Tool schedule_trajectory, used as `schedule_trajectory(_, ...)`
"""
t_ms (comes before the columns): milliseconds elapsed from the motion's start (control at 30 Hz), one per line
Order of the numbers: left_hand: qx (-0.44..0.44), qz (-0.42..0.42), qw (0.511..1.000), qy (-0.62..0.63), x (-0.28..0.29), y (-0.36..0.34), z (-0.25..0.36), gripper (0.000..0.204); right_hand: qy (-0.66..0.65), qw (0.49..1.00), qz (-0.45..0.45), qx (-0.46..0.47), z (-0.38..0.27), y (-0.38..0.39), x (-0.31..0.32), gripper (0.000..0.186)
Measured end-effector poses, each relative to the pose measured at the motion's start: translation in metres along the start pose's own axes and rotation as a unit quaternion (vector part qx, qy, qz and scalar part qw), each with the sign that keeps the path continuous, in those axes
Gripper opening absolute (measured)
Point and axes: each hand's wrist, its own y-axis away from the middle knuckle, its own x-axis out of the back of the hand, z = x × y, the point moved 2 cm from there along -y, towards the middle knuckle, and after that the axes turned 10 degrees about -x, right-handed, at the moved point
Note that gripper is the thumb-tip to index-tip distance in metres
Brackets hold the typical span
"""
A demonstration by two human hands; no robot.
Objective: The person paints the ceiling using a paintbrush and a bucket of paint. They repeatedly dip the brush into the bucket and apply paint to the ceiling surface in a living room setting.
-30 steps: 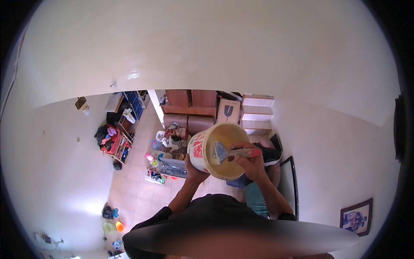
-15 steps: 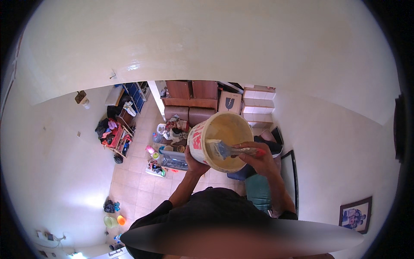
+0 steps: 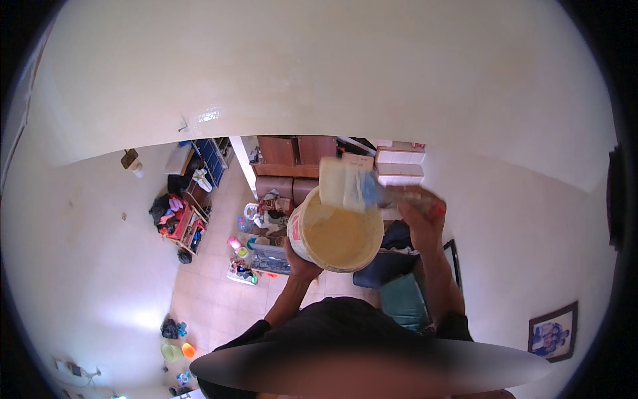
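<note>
My left hand (image 3: 303, 262) grips the left side of a white plastic bucket (image 3: 300, 245), its fingers partly hidden by the wall. Cream-coloured paint (image 3: 340, 238) coats the inside of the bucket. My right hand (image 3: 420, 211) is closed round the handle of a wide paintbrush (image 3: 344, 185). The brush lies level above the far rim of the bucket, its pale bristles pointing left and loaded with paint. A bluish band shows between bristles and handle, and the handle's end is red. Brush and right hand are slightly blurred.
A cream wall surface (image 3: 319, 73) with a wet shiny patch spans the far side. Far below lie a tiled floor (image 3: 219, 292), a brown cabinet (image 3: 276, 154), tiled steps (image 3: 400, 165), a cluttered rack (image 3: 189, 223) and a green cushion (image 3: 404, 302). A framed photo (image 3: 553, 332) hangs at right.
My right hand has lifted the paintbrush out of the bucket, away from me and slightly right. The bucket stays in my left hand, tilted a little differently.
</note>
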Motion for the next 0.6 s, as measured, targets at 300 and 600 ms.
schedule_trajectory(300, -0.047, 0.039, 0.996, -0.066, 0.011, 0.012, 0.019, 0.081, 0.155, 0.931, -0.001, 0.331, -0.066, -0.144, -0.121, 0.029)
schedule_trajectory(600, -0.039, 0.04, 0.995, -0.077, 0.013, 0.007, 0.023, 0.085, 0.188, 0.919, 0.236, 0.252, -0.102, -0.117, 0.041, 0.021)
